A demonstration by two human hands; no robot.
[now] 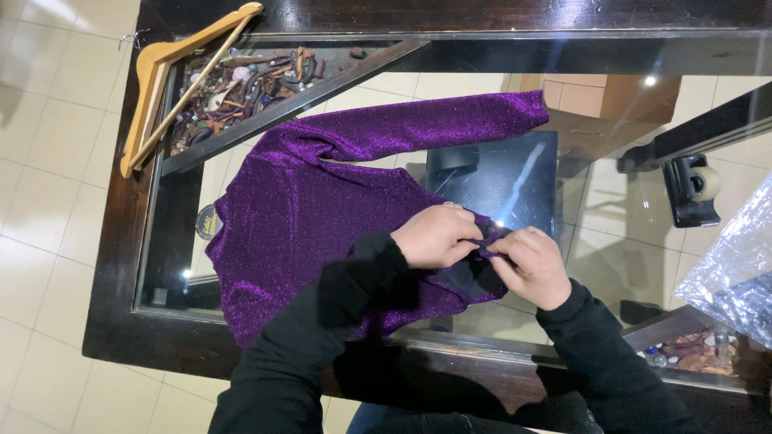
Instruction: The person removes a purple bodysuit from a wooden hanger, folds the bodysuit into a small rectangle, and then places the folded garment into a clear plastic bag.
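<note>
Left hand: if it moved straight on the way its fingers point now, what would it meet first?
The left hand points toward the right hand, with the purple top's hem pinched between them. It would probably meet the right hand's fingers almost at once, as they seem to touch already.

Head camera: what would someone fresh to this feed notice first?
The glittery purple top spread across the middle of the glass-topped table, one sleeve stretched toward the far right. Just right of centre, the left hand and right hand meet and pinch a small part of its fabric between them. A wooden hanger lies on the table's far-left corner, and a tape dispenser sits at the right.
</note>
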